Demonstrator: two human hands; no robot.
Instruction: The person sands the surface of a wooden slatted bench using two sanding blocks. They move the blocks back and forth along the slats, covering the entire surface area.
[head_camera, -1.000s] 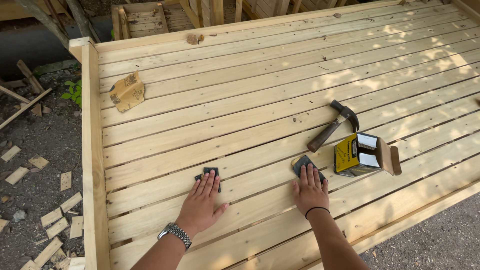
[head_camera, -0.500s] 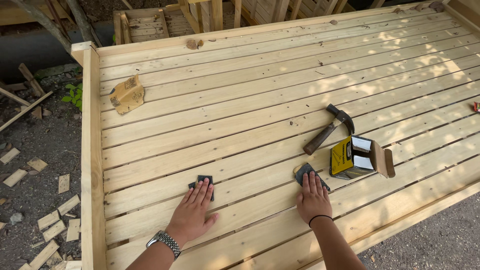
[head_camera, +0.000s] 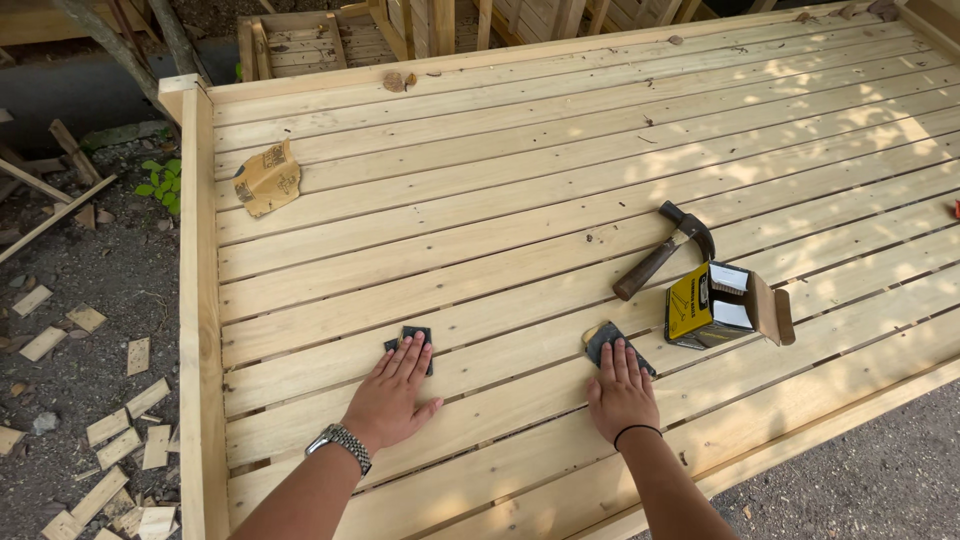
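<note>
With the left hand (head_camera: 392, 398) and right hand (head_camera: 620, 392) each pressing flat, fingers spread, on a dark sanding pad (head_camera: 412, 346) and pad (head_camera: 612, 344) near the hammer (head_camera: 662, 250), even strokes along the plank grain work best.

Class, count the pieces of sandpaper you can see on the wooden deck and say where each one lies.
3. One dark piece lies under the left hand, another dark piece under the right hand, and a tan crumpled sheet rests near the deck's far left edge. Others may be hidden.
</note>
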